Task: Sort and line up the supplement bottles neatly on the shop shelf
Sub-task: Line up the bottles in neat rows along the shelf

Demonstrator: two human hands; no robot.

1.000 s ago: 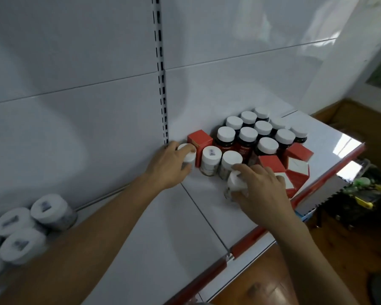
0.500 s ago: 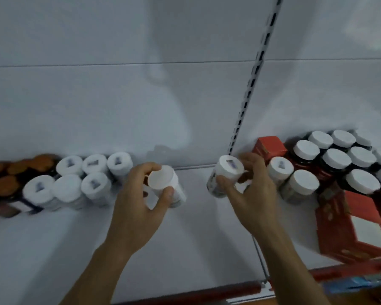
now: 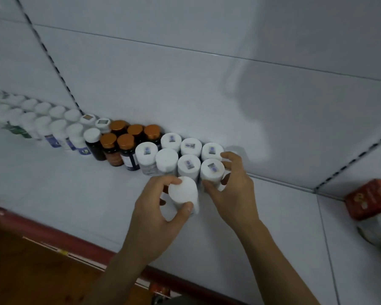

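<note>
Two rows of supplement bottles run along the back of the white shelf (image 3: 75, 194). White-capped bottles stand at the far left (image 3: 42, 124), orange-capped dark ones (image 3: 125, 140) in the middle, and a white-capped group (image 3: 169, 159) on the right. My left hand (image 3: 163, 216) grips a plain white-capped bottle (image 3: 184, 192) just in front of that group. My right hand (image 3: 233, 190) curls round another white bottle (image 3: 212, 170) with a small sticker on its cap, standing at the right end of the front row.
A red box (image 3: 370, 199) and a white-capped bottle (image 3: 376, 230) sit at the right edge. The shelf has a red front strip (image 3: 42, 227), with wooden floor below. A slotted upright (image 3: 53, 62) runs up the back panel.
The view has swung left along the shelf. Both hands carried their bottles over to the white-capped group; the right one now stands at the row's end, the left one is held in front.
</note>
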